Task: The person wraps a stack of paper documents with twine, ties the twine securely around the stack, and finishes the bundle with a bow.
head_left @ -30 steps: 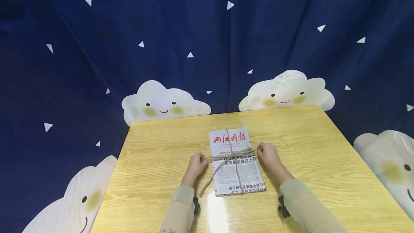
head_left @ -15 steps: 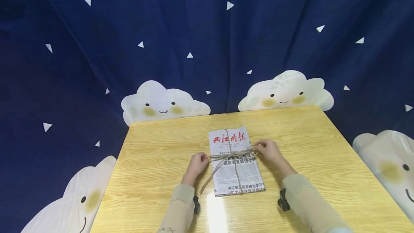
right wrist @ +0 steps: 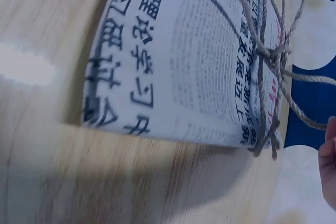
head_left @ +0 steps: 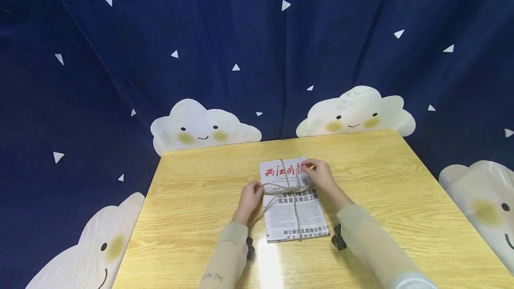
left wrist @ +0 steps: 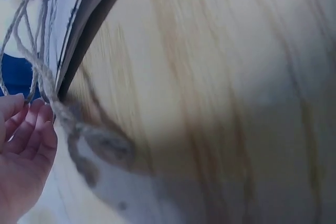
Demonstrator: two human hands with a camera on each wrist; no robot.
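Note:
A folded newspaper bundle (head_left: 281, 222) lies on the wooden table, with twine (head_left: 296, 211) crossing it both ways. The twine knot (right wrist: 275, 54) sits near the middle of the top sheet. At the bundle's left edge my left hand (head_left: 250, 200) pinches a loop of the twine, seen also in the left wrist view, where a loose twine end (left wrist: 79, 153) hangs by the hand (left wrist: 26, 153). Over the upper right corner my right hand (head_left: 322, 176) pinches another loop, raised above the paper. In the right wrist view only part of this hand (right wrist: 329, 169) shows.
The wooden tabletop (head_left: 192, 191) surrounds the bundle. Behind the table hangs a dark blue curtain (head_left: 257, 35) with white triangles and clouds. Black straps (head_left: 338, 237) are on both wrists.
My right hand has moved left and up, from beside the bundle to over its upper right corner. My left hand has shifted slightly right and up. Twine loops now stand out from the knot.

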